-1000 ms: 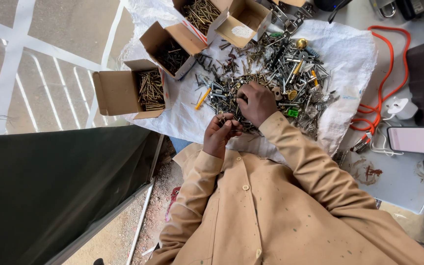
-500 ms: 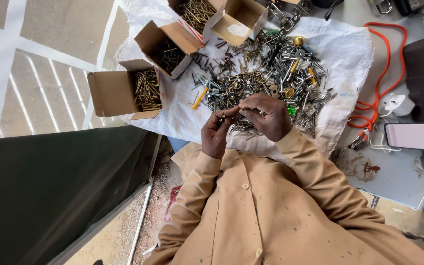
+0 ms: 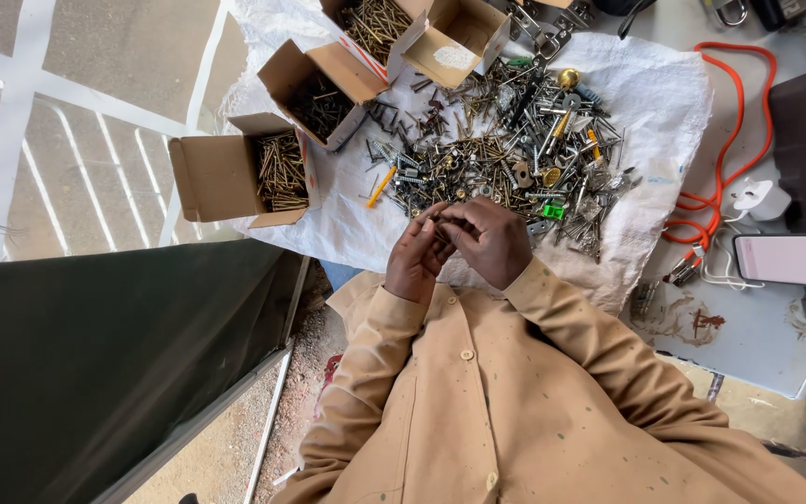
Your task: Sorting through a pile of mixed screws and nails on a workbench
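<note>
A big heap of mixed screws, nails and small metal fittings (image 3: pixel 506 140) lies on a white woven sack (image 3: pixel 664 103). My left hand (image 3: pixel 414 257) is cupped at the heap's near edge and holds a bunch of screws (image 3: pixel 437 230). My right hand (image 3: pixel 490 241) is pressed against it, fingertips pinching at those same screws. Both sleeves are tan and paint-flecked. What lies under the two hands is hidden.
Several open cardboard boxes hold sorted screws: one at the left (image 3: pixel 277 171), one behind it (image 3: pixel 321 91), two at the top (image 3: pixel 375 21) (image 3: pixel 454 42). An orange cable (image 3: pixel 734 140), a white plug (image 3: pixel 759 199) and a phone (image 3: pixel 785 259) lie right. A dark panel (image 3: pixel 95 364) stands left.
My right hand left the heap and drew back to my left hand. The two hands now meet closer to my body, fingers together on the screws.
</note>
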